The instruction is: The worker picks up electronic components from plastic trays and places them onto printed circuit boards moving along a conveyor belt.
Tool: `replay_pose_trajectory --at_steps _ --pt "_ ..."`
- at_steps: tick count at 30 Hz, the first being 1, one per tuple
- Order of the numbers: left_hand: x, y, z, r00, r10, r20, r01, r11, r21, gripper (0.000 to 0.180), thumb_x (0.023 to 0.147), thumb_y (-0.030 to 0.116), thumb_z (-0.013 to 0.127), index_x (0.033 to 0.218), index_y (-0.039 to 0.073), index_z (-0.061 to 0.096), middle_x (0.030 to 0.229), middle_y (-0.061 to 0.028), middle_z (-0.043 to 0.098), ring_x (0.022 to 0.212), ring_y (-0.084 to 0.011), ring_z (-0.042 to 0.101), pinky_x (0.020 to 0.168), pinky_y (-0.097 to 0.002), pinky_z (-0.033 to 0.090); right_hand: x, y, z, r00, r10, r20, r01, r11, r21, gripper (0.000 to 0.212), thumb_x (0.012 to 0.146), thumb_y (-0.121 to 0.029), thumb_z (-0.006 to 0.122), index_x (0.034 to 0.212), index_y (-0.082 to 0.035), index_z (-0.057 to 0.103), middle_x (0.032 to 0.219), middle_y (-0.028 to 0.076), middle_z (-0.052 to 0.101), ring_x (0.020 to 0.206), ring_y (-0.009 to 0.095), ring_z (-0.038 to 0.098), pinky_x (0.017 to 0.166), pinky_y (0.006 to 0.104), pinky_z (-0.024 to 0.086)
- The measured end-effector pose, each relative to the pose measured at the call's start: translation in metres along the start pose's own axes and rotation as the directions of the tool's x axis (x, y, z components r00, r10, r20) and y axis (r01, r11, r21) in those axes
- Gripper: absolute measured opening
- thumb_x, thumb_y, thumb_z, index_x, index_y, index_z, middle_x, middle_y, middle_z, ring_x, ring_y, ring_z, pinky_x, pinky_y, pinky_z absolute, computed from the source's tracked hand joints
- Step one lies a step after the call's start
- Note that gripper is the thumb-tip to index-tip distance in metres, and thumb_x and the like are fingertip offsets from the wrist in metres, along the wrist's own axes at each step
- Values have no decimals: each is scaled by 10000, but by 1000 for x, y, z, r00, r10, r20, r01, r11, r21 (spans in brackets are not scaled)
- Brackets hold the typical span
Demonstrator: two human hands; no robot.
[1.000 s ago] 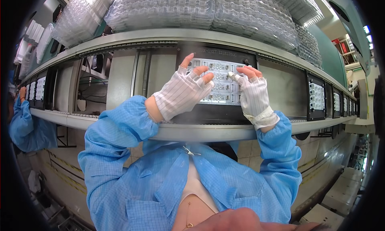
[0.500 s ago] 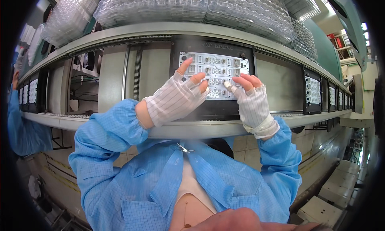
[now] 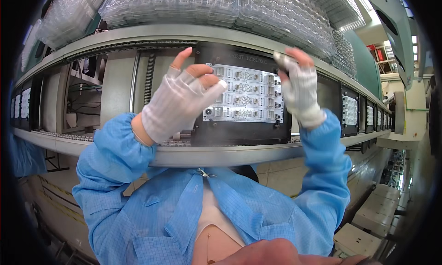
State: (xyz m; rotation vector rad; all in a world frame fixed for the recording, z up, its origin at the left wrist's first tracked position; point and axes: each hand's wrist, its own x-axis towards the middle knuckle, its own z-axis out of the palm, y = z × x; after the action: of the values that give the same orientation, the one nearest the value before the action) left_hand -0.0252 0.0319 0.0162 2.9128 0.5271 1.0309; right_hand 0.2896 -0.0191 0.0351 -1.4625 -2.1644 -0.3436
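Note:
A white circuit board panel (image 3: 246, 88) with several rows of small components lies in a black carrier plate (image 3: 239, 135) on the conveyor in front of me. My left hand (image 3: 184, 95), in a striped fingerless glove, hovers over the carrier's left edge. Its fingers are apart and nothing shows in them. At the carrier's upper right corner is my right hand (image 3: 300, 88), gloved the same way and smeared by motion. Its fingers reach forward with a gap between them and the thumb, and I see nothing held there. Light covers sit on some fingertips.
Stacks of clear plastic trays (image 3: 170, 7) stand beyond the conveyor's far rail (image 3: 175, 31). The near rail (image 3: 230, 155) runs between me and the carrier. Another loaded carrier (image 3: 350, 109) sits farther right, with several more behind it. A grey machine arm (image 3: 391, 30) rises at upper right.
Both hands have drawn apart off the board panel, the left one leftward, the right one right and farther away. More of the panel shows. The whole view has shifted slightly.

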Motion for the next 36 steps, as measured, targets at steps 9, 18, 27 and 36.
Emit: replay_pose_trajectory --at_steps 9,18,27,36 --pt "-11 -36 9 997 -29 -77 29 1000 -4 347 726 -11 687 1042 133 687 968 -5 628 1023 -225 629 1153 -541 374 38 28 60 954 -197 228 261 918 -298 626 823 21 613 1414 -179 557 1373 79 557 1277 302 508 1119 466 384" --pt "-9 -31 12 1000 -28 -11 27 997 -74 420 732 -84 642 1103 111 674 976 -43 659 1031 -259 628 1125 -516 403 19 4 53 976 -192 104 215 932 -293 660 773 72 606 1374 -201 600 1299 77 582 1214 284 547 1002 476 488" --pt "-24 -34 33 920 -362 152 387 903 -187 464 806 -45 604 1256 67 600 907 -136 678 840 -318 653 799 -407 542 -8 -1 55 988 -126 92 140 976 -164 654 758 61 587 1368 -174 603 1250 85 603 1154 304 570 999 442 464" --pt "-22 -23 26 896 -410 172 445 821 -359 354 879 -33 572 1219 40 637 938 -152 706 853 -312 707 788 -351 576 -18 -18 43 990 -134 49 141 967 -212 570 782 33 594 1324 -138 637 1243 97 609 1171 300 564 1001 447 460"
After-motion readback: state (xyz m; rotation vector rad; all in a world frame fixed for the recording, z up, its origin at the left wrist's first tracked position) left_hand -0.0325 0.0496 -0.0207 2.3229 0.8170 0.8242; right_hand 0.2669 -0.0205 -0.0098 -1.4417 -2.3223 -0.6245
